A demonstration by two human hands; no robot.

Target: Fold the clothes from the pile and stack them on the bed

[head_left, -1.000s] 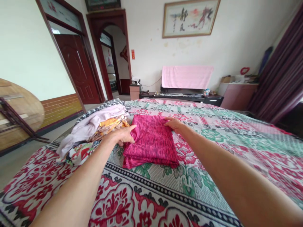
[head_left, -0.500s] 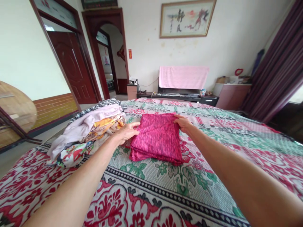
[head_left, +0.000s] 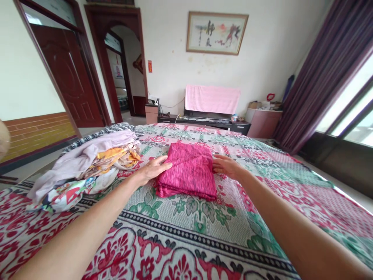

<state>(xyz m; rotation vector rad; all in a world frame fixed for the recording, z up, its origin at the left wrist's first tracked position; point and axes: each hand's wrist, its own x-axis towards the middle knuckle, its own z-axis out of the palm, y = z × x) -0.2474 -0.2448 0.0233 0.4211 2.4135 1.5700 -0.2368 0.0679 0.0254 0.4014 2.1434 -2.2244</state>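
A folded magenta cloth with dark streaks (head_left: 188, 169) lies flat on the patterned bedspread (head_left: 201, 229), its layers showing along the near edge. At its left edge is my left hand (head_left: 154, 168), thumb out toward the fabric and fingers apart; it holds no fold. My right hand (head_left: 229, 166) is at the right edge, fingers stretched out and their tips beside or lightly touching the cloth. I cannot tell whether those tips press on it.
To the left sits a loose heap of clothes (head_left: 96, 159) in lilac, orange and white print. Past the bed's far edge stand a low dark cabinet (head_left: 201, 123) and a screen draped with a pink towel (head_left: 212, 98). A purple curtain (head_left: 314, 77) hangs at right.
My right hand has let go of the cloth's far right corner and come down its right side, fingers stretched. My left hand stays by the left edge. The view has turned slightly right.
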